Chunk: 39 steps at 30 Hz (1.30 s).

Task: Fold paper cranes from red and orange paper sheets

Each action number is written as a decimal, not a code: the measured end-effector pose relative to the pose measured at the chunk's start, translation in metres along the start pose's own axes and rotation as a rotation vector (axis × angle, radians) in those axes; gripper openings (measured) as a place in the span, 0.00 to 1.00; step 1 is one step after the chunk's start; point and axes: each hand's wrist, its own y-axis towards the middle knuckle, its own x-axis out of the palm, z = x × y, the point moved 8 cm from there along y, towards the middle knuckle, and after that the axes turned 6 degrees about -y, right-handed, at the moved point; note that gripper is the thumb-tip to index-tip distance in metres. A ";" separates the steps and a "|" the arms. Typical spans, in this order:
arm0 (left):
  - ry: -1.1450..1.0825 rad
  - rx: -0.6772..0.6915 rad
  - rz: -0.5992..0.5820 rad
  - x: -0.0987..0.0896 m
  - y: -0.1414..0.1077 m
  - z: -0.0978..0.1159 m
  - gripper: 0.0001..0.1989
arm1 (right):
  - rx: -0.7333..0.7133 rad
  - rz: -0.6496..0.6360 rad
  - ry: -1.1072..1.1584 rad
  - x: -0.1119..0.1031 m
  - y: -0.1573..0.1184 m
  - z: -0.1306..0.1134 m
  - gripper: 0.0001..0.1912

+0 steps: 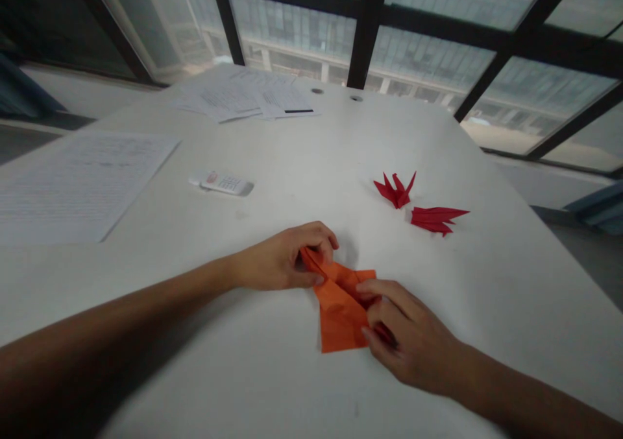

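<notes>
An orange paper point(341, 316), creased and partly folded, is held between my two hands just above the white table point(272, 387). My left hand point(292, 255) pinches its upper left corner between thumb and fingers. At the paper's right side, my right hand point(409, 332) grips the edge, with the thumb below and the fingers above. A dark red part shows between the right thumb and fingers. Beyond the right hand lie two red folded paper pieces, one with upright points point(396, 192) and one lying flat with pleats point(435, 220).
A white tube point(224, 183) lies left of centre. Printed sheets point(82, 179) cover the table's left side, and more papers point(243, 95) lie at the far edge. Two round holes are near the far edge, below large dark-framed windows point(367, 37).
</notes>
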 end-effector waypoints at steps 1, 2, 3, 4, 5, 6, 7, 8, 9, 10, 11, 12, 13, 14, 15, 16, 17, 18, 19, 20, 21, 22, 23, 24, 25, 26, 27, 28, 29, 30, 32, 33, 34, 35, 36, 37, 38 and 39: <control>0.009 0.015 0.009 0.000 0.000 0.001 0.08 | -0.008 0.002 -0.010 0.000 0.000 0.000 0.10; 0.011 0.023 0.013 0.000 0.001 0.001 0.09 | -0.020 0.000 -0.024 0.000 0.000 -0.001 0.14; 0.009 0.025 0.017 0.000 0.001 0.001 0.10 | -0.035 -0.012 -0.040 0.001 0.000 -0.002 0.17; 0.002 0.020 0.020 0.000 0.001 0.000 0.10 | -0.053 -0.029 -0.053 0.002 0.001 -0.004 0.20; -0.007 0.013 0.027 0.000 0.001 -0.001 0.10 | -0.069 -0.046 -0.061 0.003 0.002 -0.005 0.21; -0.018 0.007 0.037 0.000 0.001 -0.002 0.10 | -0.084 -0.057 -0.064 0.003 0.003 -0.007 0.21; -0.032 0.000 0.049 0.000 0.001 -0.003 0.10 | -0.099 -0.059 -0.060 0.002 0.004 -0.008 0.20; -0.046 -0.008 0.061 -0.001 0.000 -0.005 0.10 | -0.113 -0.056 -0.049 0.001 0.006 -0.010 0.19; -0.062 -0.018 0.073 -0.001 0.000 -0.006 0.09 | -0.123 -0.049 -0.033 0.000 0.007 -0.011 0.18; -0.075 -0.029 0.084 -0.002 0.000 -0.008 0.09 | -0.131 -0.039 -0.012 -0.002 0.008 -0.011 0.17; -0.087 -0.036 0.095 -0.002 0.000 -0.009 0.09 | -0.141 -0.027 0.009 -0.003 0.008 -0.012 0.17; -0.097 -0.040 0.105 -0.003 0.000 -0.010 0.09 | -0.152 -0.011 0.029 -0.005 0.008 -0.012 0.17; -0.106 -0.043 0.115 -0.003 -0.001 -0.012 0.09 | -0.161 0.009 0.039 -0.006 0.008 -0.013 0.19; -0.115 -0.043 0.124 -0.004 -0.001 -0.013 0.10 | -0.164 0.031 0.037 -0.007 0.007 -0.012 0.20; -0.122 -0.044 0.134 -0.005 -0.001 -0.014 0.10 | -0.165 0.050 0.029 -0.008 0.006 -0.012 0.21; -0.128 -0.043 0.146 -0.006 -0.001 -0.015 0.10 | -0.160 0.059 0.019 -0.008 0.005 -0.011 0.22; -0.133 -0.041 0.157 -0.006 -0.001 -0.015 0.10 | -0.149 0.063 0.011 -0.008 0.005 -0.011 0.22; -0.136 -0.040 0.165 -0.007 -0.001 -0.016 0.10 | -0.135 0.061 0.008 -0.007 0.004 -0.010 0.22; -0.137 -0.038 0.170 -0.008 -0.001 -0.016 0.10 | -0.121 0.060 0.013 -0.007 0.005 -0.009 0.22; -0.137 -0.039 0.169 -0.008 -0.001 -0.017 0.11 | -0.110 0.062 0.023 -0.008 0.005 -0.009 0.22; -0.137 -0.041 0.165 -0.008 -0.001 -0.017 0.11 | -0.104 0.058 0.036 -0.008 0.006 -0.008 0.21; -0.135 -0.044 0.161 -0.007 -0.001 -0.017 0.11 | -0.101 0.046 0.048 -0.008 0.006 -0.009 0.19; -0.134 -0.044 0.160 -0.007 0.000 -0.017 0.11 | -0.106 0.024 0.059 -0.007 0.007 -0.009 0.17; -0.132 -0.042 0.160 -0.007 0.000 -0.017 0.11 | -0.116 -0.004 0.063 -0.005 0.007 -0.010 0.14; -0.126 -0.040 0.161 -0.008 0.000 -0.017 0.11 | -0.127 -0.030 0.058 -0.003 0.006 -0.011 0.12; -0.118 -0.038 0.163 -0.008 0.000 -0.016 0.12 | -0.136 -0.049 0.047 -0.001 0.006 -0.012 0.11; -0.110 -0.035 0.163 -0.008 0.000 -0.016 0.12 | -0.138 -0.057 0.033 0.001 0.005 -0.012 0.10; -0.102 -0.034 0.160 -0.008 0.000 -0.016 0.12 | -0.131 -0.055 0.018 0.001 0.004 -0.011 0.09; -0.099 -0.036 0.156 -0.007 -0.001 -0.016 0.13 | -0.120 -0.046 0.005 0.001 0.003 -0.010 0.09; -0.099 -0.042 0.154 -0.007 -0.001 -0.016 0.13 | -0.108 -0.036 -0.003 0.001 0.002 -0.009 0.09; -0.100 -0.060 0.161 -0.007 -0.001 -0.017 0.13 | -0.101 -0.027 -0.008 0.001 0.002 -0.009 0.09; -0.098 -0.073 0.170 -0.007 -0.002 -0.018 0.13 | -0.107 -0.032 -0.008 0.001 0.002 -0.010 0.09; -0.095 -0.086 0.182 -0.007 -0.002 -0.019 0.13 | -0.120 -0.039 -0.006 0.001 0.003 -0.011 0.09; -0.093 -0.097 0.197 -0.007 -0.002 -0.020 0.14 | -0.134 -0.046 -0.005 0.001 0.004 -0.013 0.08; -0.094 -0.105 0.214 -0.006 -0.002 -0.021 0.14 | -0.144 -0.049 -0.005 0.001 0.005 -0.014 0.08; -0.100 -0.115 0.236 -0.006 -0.002 -0.023 0.13 | -0.154 -0.047 -0.008 0.000 0.006 -0.015 0.08; -0.112 -0.128 0.265 -0.006 -0.003 -0.025 0.13 | -0.161 -0.043 -0.013 0.000 0.007 -0.016 0.08; -0.129 -0.144 0.298 -0.006 -0.003 -0.028 0.13 | -0.168 -0.039 -0.018 -0.001 0.008 -0.017 0.08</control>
